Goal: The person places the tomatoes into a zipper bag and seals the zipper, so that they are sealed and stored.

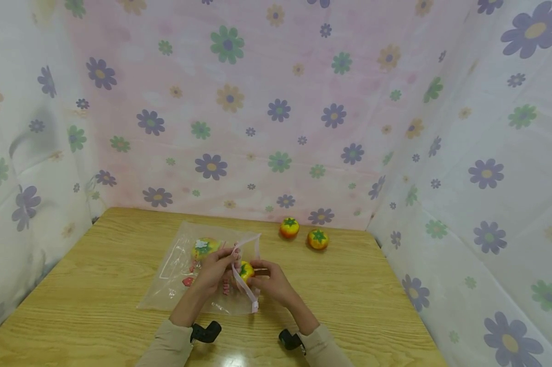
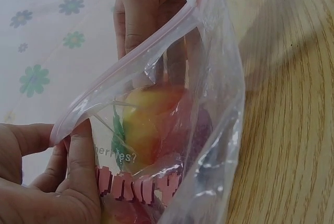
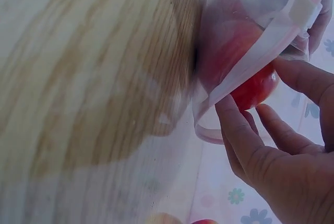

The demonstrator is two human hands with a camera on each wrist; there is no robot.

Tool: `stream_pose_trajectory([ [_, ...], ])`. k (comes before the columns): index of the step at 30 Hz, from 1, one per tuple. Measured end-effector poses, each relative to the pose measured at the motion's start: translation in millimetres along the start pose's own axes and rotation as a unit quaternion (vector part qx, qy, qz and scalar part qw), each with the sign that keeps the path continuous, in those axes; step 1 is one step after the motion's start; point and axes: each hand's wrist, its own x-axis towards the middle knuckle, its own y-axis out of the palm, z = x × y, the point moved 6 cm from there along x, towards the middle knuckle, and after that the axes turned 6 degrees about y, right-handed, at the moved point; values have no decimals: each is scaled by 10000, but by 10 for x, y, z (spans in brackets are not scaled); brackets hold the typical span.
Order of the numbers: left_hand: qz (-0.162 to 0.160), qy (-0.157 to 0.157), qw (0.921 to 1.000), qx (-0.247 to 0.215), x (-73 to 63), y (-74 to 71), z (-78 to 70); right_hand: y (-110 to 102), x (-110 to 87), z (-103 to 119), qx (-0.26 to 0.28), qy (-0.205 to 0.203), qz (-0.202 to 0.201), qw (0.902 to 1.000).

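Note:
A clear zip bag (image 1: 165, 278) with a pale pink zip strip and red print lies on the table, its mouth facing right. My left hand (image 1: 211, 272) pinches the bag's upper edge between thumb and fingers, lifting the mouth apart, as the left wrist view shows closely. At that mouth, my right hand (image 1: 276, 283) holds a red-and-yellow tomato (image 1: 245, 271) with a green leafy top. In the right wrist view its fingers (image 3: 237, 125) curve around the tomato, which is partly behind the zip strip. Another tomato (image 1: 204, 248) shows through the plastic, deeper inside the bag.
Two more tomatoes, one (image 1: 289, 228) near the back edge and one (image 1: 318, 239) to its right, sit on the wooden table (image 1: 349, 306). Flower-patterned cloth (image 1: 276, 137) hangs behind and along both sides. A white zip slider (image 3: 303, 10) sits at the bag's near corner.

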Motion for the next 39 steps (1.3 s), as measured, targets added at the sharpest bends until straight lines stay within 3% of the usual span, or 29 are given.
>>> stream_pose_trajectory([
  [7,124,-3,9999,-57,-10,5,-7,-36,-32,43,-89,-77,-175,9998],
  [16,292,3,9996,-64,-26,8,-18,-123,-150,261,0,-330,-593,9977],
  [24,215,18,9996,-160,-7,9,4,-235,-84,5,224,-329,-1197,9920],
  [39,157,39,9997,-208,-30,-8,-10,-478,-132,-239,884,274,-1339,9867],
])
